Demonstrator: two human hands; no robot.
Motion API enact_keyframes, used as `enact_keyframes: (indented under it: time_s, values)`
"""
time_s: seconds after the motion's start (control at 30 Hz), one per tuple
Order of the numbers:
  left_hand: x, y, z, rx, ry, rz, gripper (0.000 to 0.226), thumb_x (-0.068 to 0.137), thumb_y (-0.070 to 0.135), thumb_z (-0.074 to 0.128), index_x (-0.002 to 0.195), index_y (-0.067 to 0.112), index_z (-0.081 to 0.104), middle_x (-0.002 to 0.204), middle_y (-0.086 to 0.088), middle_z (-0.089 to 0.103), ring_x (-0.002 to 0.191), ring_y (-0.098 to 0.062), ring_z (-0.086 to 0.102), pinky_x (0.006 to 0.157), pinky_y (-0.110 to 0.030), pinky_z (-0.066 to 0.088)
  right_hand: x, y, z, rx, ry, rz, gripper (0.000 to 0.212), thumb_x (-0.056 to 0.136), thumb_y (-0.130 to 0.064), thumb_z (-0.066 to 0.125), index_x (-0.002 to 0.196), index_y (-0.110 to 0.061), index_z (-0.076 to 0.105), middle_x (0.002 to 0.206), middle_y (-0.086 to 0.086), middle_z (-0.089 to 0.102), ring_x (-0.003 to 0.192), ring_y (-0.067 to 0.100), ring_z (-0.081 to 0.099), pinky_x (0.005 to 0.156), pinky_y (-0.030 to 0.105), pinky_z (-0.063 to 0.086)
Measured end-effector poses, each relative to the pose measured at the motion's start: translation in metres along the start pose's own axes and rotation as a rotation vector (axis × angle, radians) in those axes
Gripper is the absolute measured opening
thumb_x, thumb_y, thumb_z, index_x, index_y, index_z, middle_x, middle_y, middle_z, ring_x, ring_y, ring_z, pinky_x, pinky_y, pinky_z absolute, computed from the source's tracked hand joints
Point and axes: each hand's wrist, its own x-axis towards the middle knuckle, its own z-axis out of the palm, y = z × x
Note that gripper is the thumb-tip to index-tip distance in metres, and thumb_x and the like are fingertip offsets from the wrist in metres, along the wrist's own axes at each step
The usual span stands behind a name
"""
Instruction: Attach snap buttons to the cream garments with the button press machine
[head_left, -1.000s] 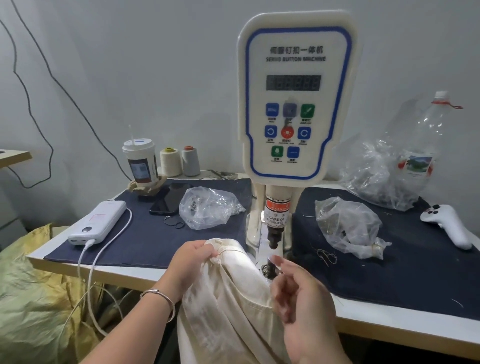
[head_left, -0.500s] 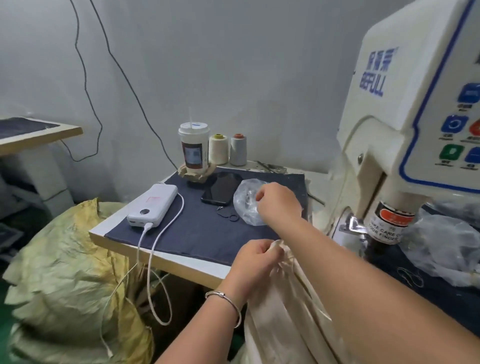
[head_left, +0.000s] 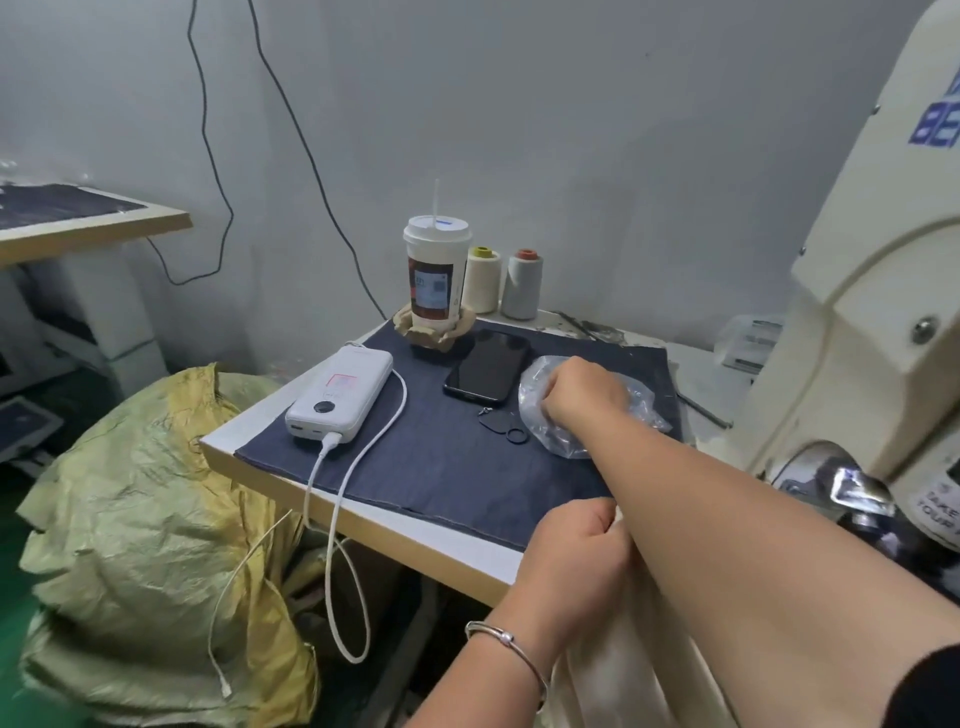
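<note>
My left hand (head_left: 579, 553) grips the top edge of the cream garment (head_left: 623, 680), which hangs down below the table's front edge under my right forearm. My right hand (head_left: 582, 397) reaches across to the left and sits with curled fingers in the clear plastic bag of snap buttons (head_left: 566, 436) on the dark blue cloth; what the fingers hold is hidden. The cream button press machine (head_left: 872, 322) fills the right edge, its metal die area (head_left: 852, 491) partly visible beside my arm.
On the blue cloth (head_left: 441, 467) lie a white power bank (head_left: 343, 400) with a dangling cable, a black phone (head_left: 488, 371), a key tag, a lidded drink cup (head_left: 435, 280) and two thread cones (head_left: 501, 280). A yellow-green sack (head_left: 140, 545) sits left of the table.
My head has turned left, away from the machine's panel. My right hand left the die area and reached into the plastic bag. My left hand has kept its hold on the garment.
</note>
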Motion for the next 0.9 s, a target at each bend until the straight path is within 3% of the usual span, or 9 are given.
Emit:
enact_keyframes:
  time_s: [0.07,0.17,0.27,0.4,0.6,0.77,0.9]
  values:
    - [0.000,0.001,0.000,0.003,-0.003,0.005,0.054,0.088,0.045,0.046,0.091,-0.006,0.062,0.080,-0.014,0.055,0.079,-0.014,0.044,0.075,-0.035,0.038,0.001,0.000,-0.001,0.002,-0.029,0.024,0.025,0.073,-0.008,0.064,0.093,-0.016,0.075,0.098,0.004,0.071,0.086,0.024,0.065,0.077,0.029,0.052]
    - [0.000,0.001,-0.001,0.037,0.012,0.000,0.051,0.089,0.044,0.044,0.091,-0.004,0.063,0.094,-0.025,0.063,0.079,-0.015,0.046,0.074,-0.034,0.039,0.006,0.002,0.006,0.066,0.035,-0.019,0.026,0.080,-0.014,0.063,0.102,-0.022,0.073,0.101,0.002,0.068,0.097,0.025,0.063,0.078,0.029,0.049]
    - [0.001,-0.001,0.001,0.060,0.025,0.012,0.044,0.095,0.037,0.046,0.090,-0.003,0.063,0.097,-0.025,0.064,0.077,-0.016,0.045,0.073,-0.035,0.039,0.009,0.004,0.014,0.179,0.144,-0.108,0.017,0.084,-0.017,0.060,0.094,-0.023,0.073,0.094,0.001,0.069,0.088,0.025,0.062,0.068,0.025,0.040]
    - [0.001,-0.001,0.000,0.080,0.026,0.016,0.041,0.095,0.035,0.048,0.086,-0.003,0.061,0.095,-0.024,0.063,0.076,-0.016,0.044,0.071,-0.034,0.038,0.011,0.001,0.016,0.188,0.136,-0.077,0.026,0.078,-0.008,0.056,0.082,-0.027,0.074,0.079,-0.004,0.066,0.076,0.023,0.058,0.051,0.023,0.031]
    - [0.000,0.001,0.000,0.091,0.023,0.004,0.048,0.088,0.043,0.045,0.084,-0.004,0.058,0.093,-0.026,0.060,0.075,-0.016,0.040,0.070,-0.035,0.036,0.013,0.002,0.018,0.176,0.128,-0.103,0.027,0.080,-0.009,0.054,0.087,-0.021,0.077,0.083,-0.002,0.071,0.074,0.021,0.059,0.052,0.023,0.033]
    - [0.000,0.001,0.000,0.094,0.023,-0.004,0.048,0.084,0.045,0.044,0.078,-0.001,0.055,0.090,-0.023,0.058,0.074,-0.016,0.038,0.068,-0.033,0.035,0.015,0.002,0.022,0.200,0.158,-0.102,0.023,0.083,-0.013,0.052,0.083,-0.023,0.073,0.088,0.000,0.071,0.088,0.026,0.062,0.070,0.027,0.042]
    - [0.000,0.000,0.001,0.106,0.023,0.000,0.048,0.081,0.048,0.044,0.077,0.001,0.055,0.089,-0.021,0.060,0.073,-0.015,0.039,0.067,-0.033,0.036,0.016,0.003,0.021,0.187,0.147,-0.079,0.024,0.090,-0.017,0.049,0.093,-0.018,0.073,0.094,0.003,0.070,0.088,0.026,0.061,0.069,0.028,0.041]
